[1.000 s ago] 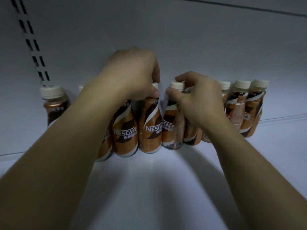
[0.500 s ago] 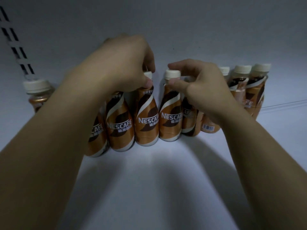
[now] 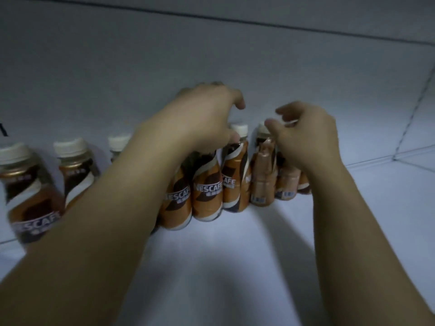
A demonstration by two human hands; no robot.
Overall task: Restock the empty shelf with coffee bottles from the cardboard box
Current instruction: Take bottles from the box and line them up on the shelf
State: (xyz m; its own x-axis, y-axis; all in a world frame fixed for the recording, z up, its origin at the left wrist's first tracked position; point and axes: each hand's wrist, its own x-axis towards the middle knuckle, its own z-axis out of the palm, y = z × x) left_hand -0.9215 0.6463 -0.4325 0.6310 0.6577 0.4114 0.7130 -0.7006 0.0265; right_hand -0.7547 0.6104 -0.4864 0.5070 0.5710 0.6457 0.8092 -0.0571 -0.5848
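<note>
Shelf front open — bottles line the back wall; right corner free.

Upright in one row along the back of the white shelf: coffee bottles with cream caps and orange-brown Nescafé sleeves, packed side to side. Directly under the left fingers, one cream-capped bottle, logo turned partly away. Just below the right fingers, a second bottle, barcode side facing out. Behind the right fingers, two more, mostly hidden. Further left of the left fingers, three more, blurred, spaced slightly apart.
</note>
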